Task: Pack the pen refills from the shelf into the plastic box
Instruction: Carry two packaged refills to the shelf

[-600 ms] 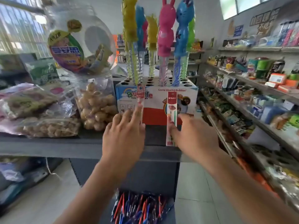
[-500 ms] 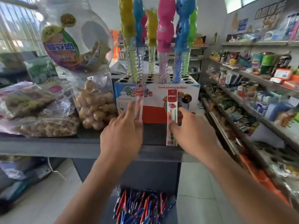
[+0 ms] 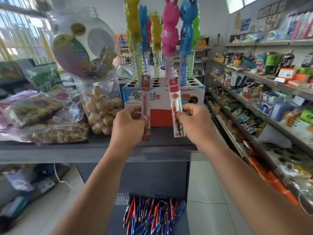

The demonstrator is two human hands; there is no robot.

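Left hand [image 3: 130, 122]: fingers curled round a slim refill pack [image 3: 146, 99], held upright, red strip inside. Right hand [image 3: 194, 122]: pinches a second refill pack [image 3: 176, 106], its top leaning toward 11 o'clock. Both packs sit raised above the grey shelf [image 3: 67, 150], in front of the bubble wand box [image 3: 191, 97] at 12 o'clock. Bags of nuts [image 3: 59, 134] lie on the shelf at 9 o'clock. Red and blue pens [image 3: 149, 216] are heaped at 6 o'clock, below the shelf.

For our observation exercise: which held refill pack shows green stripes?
The right pack, in the right hand: green-striped white; the left pack, in the left hand, looks only red.
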